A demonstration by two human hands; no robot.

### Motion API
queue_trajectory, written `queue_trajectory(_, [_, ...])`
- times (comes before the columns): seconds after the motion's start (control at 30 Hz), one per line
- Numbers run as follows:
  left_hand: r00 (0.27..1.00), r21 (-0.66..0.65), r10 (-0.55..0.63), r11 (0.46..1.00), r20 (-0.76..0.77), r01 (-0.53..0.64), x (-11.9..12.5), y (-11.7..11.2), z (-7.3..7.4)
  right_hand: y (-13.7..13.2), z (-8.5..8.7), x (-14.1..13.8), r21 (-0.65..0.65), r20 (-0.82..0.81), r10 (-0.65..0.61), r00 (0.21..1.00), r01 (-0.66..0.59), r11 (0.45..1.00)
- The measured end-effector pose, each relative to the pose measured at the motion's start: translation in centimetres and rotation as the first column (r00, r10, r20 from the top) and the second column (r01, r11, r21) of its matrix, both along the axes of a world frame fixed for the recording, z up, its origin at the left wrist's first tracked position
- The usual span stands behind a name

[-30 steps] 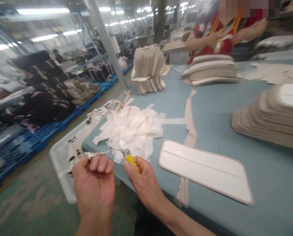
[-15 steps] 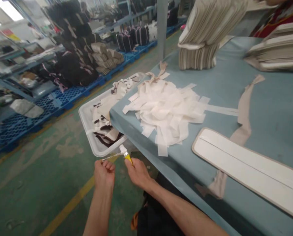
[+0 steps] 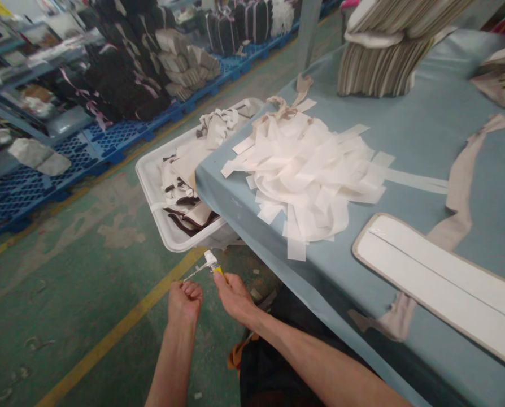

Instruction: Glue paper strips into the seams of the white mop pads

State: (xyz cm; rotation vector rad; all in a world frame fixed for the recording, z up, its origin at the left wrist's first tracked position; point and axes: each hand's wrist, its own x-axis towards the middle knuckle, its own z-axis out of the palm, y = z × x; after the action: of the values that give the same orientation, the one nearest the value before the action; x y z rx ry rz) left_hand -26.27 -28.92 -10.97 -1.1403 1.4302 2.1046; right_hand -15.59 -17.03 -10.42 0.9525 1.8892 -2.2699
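Observation:
My right hand (image 3: 236, 298) is closed round a small yellow tool (image 3: 219, 271) with a metallic collar and a lumpy white tip. The kind of tool is not clear. From that tip a thin, ragged whitish strand (image 3: 195, 272) stretches down to my left hand (image 3: 185, 299), whose curled fingers pinch its end. Both hands are in the air over the floor, just off the table's corner and below a white plastic tub (image 3: 174, 247) of fabric scraps.
A blue-green covered table (image 3: 409, 135) bears a heap of white strips (image 3: 307, 175), a long white padded panel (image 3: 439, 277), beige fabric bands (image 3: 462, 181) and stacked beige panels (image 3: 375, 68). Blue pallets (image 3: 95, 152) loaded with dark bags stand beyond the floor's yellow line.
The view has shifted, so the table and its contents sit farther right. My hands keep hold of the tool and the strand, slightly closer together.

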Motion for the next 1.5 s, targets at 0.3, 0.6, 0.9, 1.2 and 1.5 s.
queue_trajectory(0.3, [0.977, -0.061, -0.2, 0.979, -0.074, 0.195, 2.6, 1.5, 1.3, 4.0, 3.1, 0.1, 0.269, -0.097, 0.072, 0.993, -0.043, 0.962])
queue_trajectory(0.6, [0.9, -0.505, -0.288, 0.859, -0.327, 0.091, 4.3, 1.2, 4.9, 7.6, 6.2, 1.5, 0.434, -0.085, 0.114, 0.99, -0.067, 0.899])
queue_trajectory(0.9, [0.718, -0.31, -0.486, 0.873, -0.498, 0.376, 8.6, 9.1, 8.9, 8.0, 10.1, 4.1, 0.371, -0.191, 0.07, 0.979, 0.006, 0.929])
queue_trajectory(1.2, [0.714, -0.23, -0.371, 0.928, -0.594, 0.292, 8.9, 10.2, 9.8, 8.3, 10.7, 4.8, 0.445, -0.169, 0.094, 0.981, -0.009, 0.895])
queue_trajectory(1.5, [0.664, -0.255, -0.379, 0.925, -0.644, 0.281, 8.9, 10.7, 10.2, 8.4, 9.1, 5.3, 0.75, -0.123, 0.12, 0.985, 0.013, 0.661])
